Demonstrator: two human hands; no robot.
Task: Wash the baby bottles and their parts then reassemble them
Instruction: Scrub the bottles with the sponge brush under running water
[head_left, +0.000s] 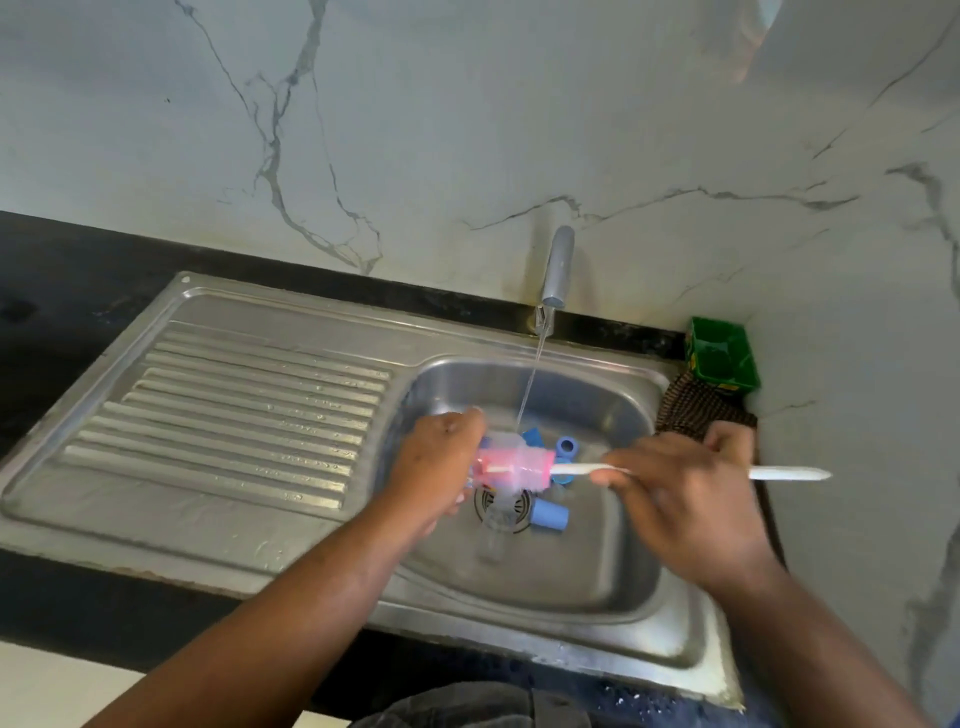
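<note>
Head view: I've got the left hand (436, 462) closed around a clear baby bottle (514, 464), held sideways over the sink basin (597, 561). Bottle's long axis runs left-right, mouth toward the right hand (675, 493). Right hand grips the white brush handle (779, 473); the pink brush head (511, 465) sits inside the bottle. Handle and bottle look in line, so I judge the scrub stroke runs straight along that axis. Tap (557, 267) is running, its stream landing just behind the bottle. Blue parts (549, 514) lie loose by the drain (503, 506), right below. Right wall and green tub (722, 358) are near the handle tip, so little pull-back room; the draining board (234, 415) left is open.
</note>
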